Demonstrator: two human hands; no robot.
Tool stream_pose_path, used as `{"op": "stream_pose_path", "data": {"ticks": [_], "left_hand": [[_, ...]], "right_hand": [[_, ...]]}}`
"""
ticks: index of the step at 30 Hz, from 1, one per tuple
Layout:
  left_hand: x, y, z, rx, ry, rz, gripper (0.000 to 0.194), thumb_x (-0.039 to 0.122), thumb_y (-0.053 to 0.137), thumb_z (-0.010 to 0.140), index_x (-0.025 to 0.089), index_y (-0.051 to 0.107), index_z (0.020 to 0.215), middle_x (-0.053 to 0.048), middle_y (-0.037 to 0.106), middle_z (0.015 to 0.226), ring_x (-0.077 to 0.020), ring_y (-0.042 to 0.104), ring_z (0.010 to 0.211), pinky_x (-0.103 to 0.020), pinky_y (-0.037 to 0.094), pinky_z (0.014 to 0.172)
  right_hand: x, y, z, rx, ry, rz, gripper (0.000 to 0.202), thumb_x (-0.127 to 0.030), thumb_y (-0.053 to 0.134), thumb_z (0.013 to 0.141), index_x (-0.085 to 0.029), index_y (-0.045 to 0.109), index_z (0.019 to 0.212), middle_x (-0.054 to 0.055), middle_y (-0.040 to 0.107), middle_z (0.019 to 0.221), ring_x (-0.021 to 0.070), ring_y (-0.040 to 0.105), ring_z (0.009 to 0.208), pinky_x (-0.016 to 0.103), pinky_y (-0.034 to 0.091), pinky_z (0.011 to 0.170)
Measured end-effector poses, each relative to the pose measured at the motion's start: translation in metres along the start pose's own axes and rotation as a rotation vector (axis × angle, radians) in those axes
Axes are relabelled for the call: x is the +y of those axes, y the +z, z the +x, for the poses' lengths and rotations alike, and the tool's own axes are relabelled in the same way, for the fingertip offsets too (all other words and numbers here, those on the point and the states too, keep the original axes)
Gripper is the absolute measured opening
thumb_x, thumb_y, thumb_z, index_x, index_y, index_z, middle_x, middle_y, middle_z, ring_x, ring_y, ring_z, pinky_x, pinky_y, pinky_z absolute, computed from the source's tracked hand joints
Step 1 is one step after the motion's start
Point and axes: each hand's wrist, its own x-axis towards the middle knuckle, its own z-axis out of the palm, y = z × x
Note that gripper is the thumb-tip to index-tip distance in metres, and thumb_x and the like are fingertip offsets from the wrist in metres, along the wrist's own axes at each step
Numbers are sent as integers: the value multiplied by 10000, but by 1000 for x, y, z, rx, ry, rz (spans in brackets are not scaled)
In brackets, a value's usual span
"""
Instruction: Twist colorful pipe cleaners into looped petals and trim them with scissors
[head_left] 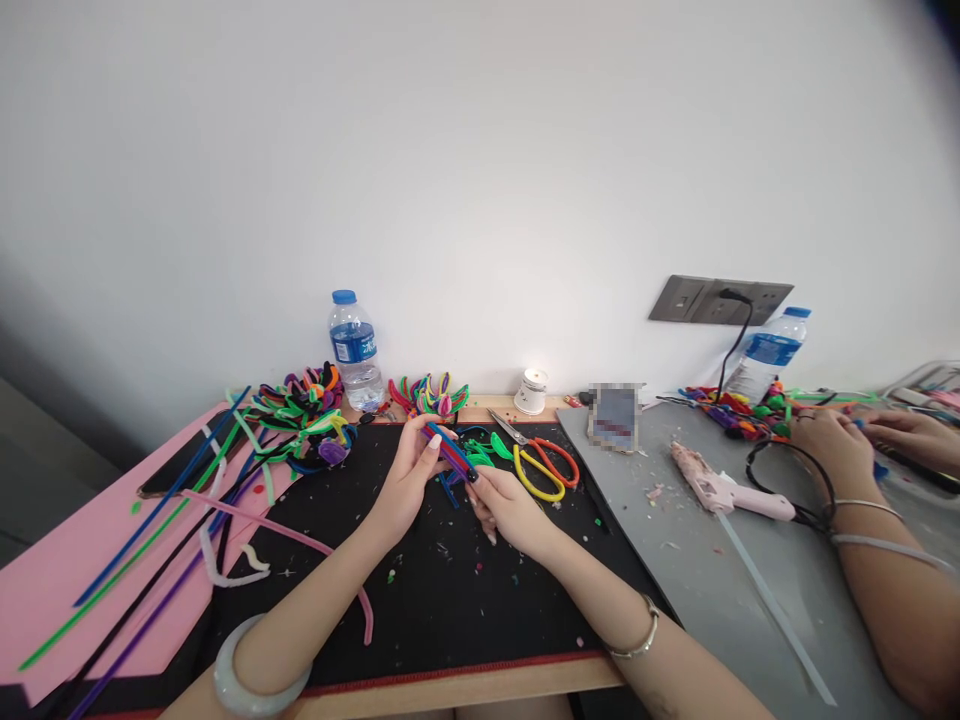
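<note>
A small bundle of blue and purple pipe cleaners (452,456) is held between my hands above the black mat (442,610). My left hand (409,468) is closed round its upper end, thumb lying along it. With thumb and fingers, my right hand (506,505) pinches the lower, dark end. Just behind my hands lie green bent pipe-cleaner pieces (491,447), partly hidden. Beside them, scissors (536,455) with yellow and orange handles lie spread on the mat. Long loose pipe cleaners (161,540) in blue, green, black and purple stretch across the pink sheet (45,590) to the left.
Colourful pipe-cleaner bunches (300,410), a water bottle (356,350) and a lit candle (532,391) stand along the wall. Right are a phone (615,417), a pink glue gun (731,492) with its stick, another bottle (769,355) and a co-worker's hands (836,440).
</note>
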Motion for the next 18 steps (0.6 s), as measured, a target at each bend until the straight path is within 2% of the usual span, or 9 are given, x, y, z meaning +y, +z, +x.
{"op": "stream_pose_path", "data": {"ticks": [3,7,11,14,18], "left_hand": [[-1,-6,1,-11,81,210,336,246,415,839,235,429,1175,-60,523,1128,-185,514,995,-327,428,843],[-2,-14,3,28,175,483,377,205,433,816,212,447,1192,-76,546,1132,-197,539,988,-330,430,848],[-3,-22,6,98,284,734,263,192,445,797,190,564,1032,-69,586,1015,-185,572,888,-282,484,712],[-3,-26,8,129,346,825,182,181,448,784,175,607,874,-59,585,925,-152,572,758,-234,488,589],[-4,-27,9,196,390,898,185,161,456,764,174,593,888,-47,586,890,-129,553,690,-230,485,580]], "right_hand": [[-3,-4,1,-11,26,106,346,-500,382,827,-188,363,680,-104,270,448,36,249,318,168,285,321],[-8,-4,0,-55,52,137,350,-500,404,817,-184,367,671,-106,277,436,34,253,311,168,296,314],[-6,-3,-1,-121,85,128,330,-466,396,829,-182,378,661,-99,297,438,35,257,303,167,284,302],[-3,-3,0,-142,89,113,313,-438,380,846,-186,380,661,-99,286,431,37,248,299,166,272,296],[-2,-3,0,-131,83,87,298,-411,366,859,-187,379,662,-100,280,428,37,249,298,162,269,295]]}}
